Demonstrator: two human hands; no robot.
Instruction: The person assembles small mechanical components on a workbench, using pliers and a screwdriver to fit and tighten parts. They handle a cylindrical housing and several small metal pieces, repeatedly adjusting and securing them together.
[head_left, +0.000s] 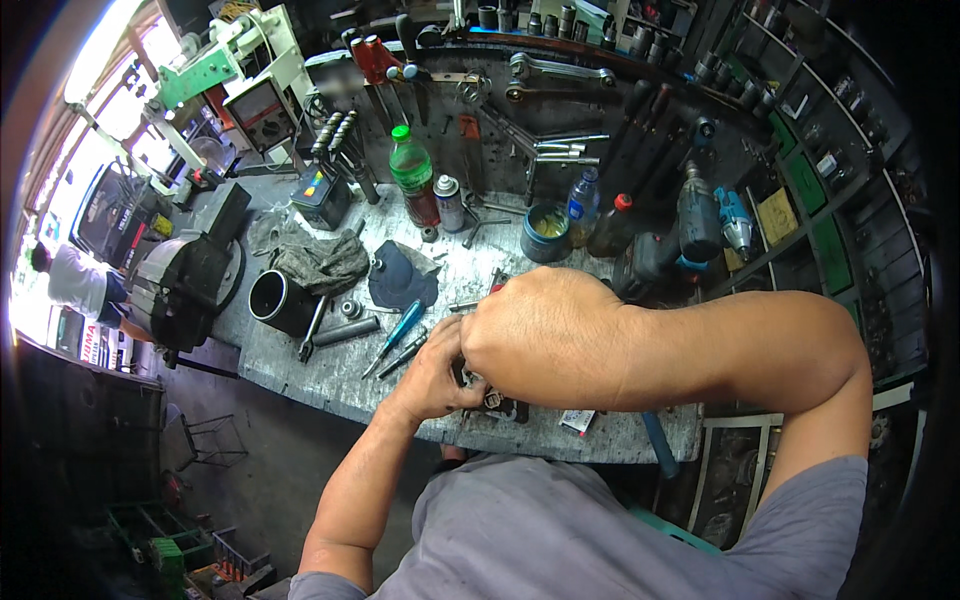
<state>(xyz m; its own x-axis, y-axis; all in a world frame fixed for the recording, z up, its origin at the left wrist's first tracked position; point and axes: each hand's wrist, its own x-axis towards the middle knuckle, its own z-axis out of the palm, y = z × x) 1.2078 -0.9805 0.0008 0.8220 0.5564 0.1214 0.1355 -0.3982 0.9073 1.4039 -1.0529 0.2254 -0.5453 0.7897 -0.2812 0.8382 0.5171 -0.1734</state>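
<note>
At the near edge of a cluttered metal counter (300, 375), a person's left hand (435, 378) and right hand (535, 330) close together around a small dark metal part (497, 403), the right hand folded over the left and hiding most of the part; both hands appear clenched on it. Just to the left lie a blue-handled screwdriver (398, 332) and a wrench (310, 330) beside a black cylinder (275, 298). A grey rag (322, 262) sits further back. Along the counter's far edge stand a green-capped bottle (413, 172), a spray can (449, 203) and a blue tin (546, 232), below a wall of hanging tools.
</note>
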